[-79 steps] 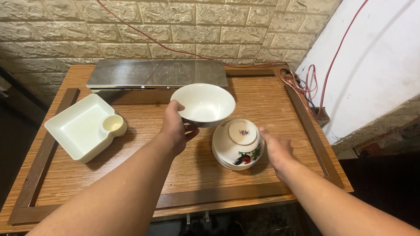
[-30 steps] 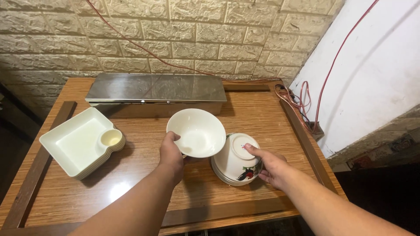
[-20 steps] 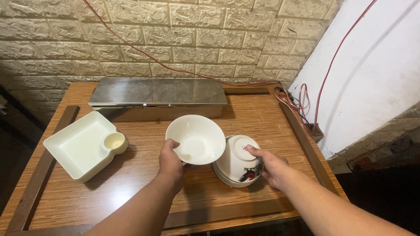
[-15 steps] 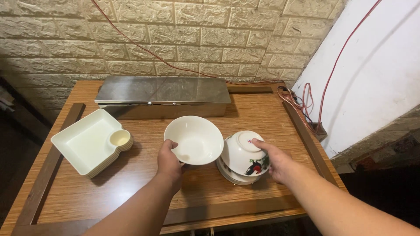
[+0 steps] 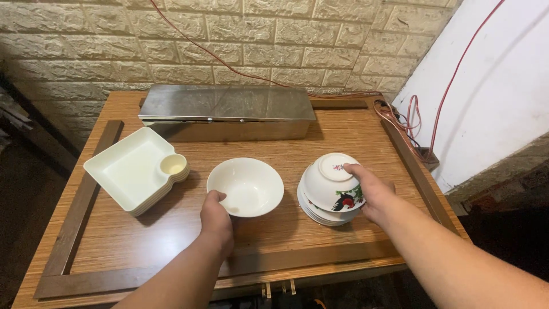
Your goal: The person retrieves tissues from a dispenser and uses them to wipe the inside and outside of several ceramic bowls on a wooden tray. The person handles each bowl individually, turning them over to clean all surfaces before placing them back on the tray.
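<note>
My left hand grips the near rim of a plain white bowl that sits upright at the middle of the wooden table. To its right, a stack of painted bowls stands upside down, with a rooster picture on the side. My right hand rests on the right side of that stack, its fingers over the top bowl's foot ring.
A stack of square cream plates with a round dip cup lies at the left. A long lidded steel box runs along the back. Red cables lie at the right rear corner. Raised wooden strips border the table.
The white bowl has come down from tilted in the air to resting on the table. The painted stack, tipped earlier under my right hand, has settled back flat.
</note>
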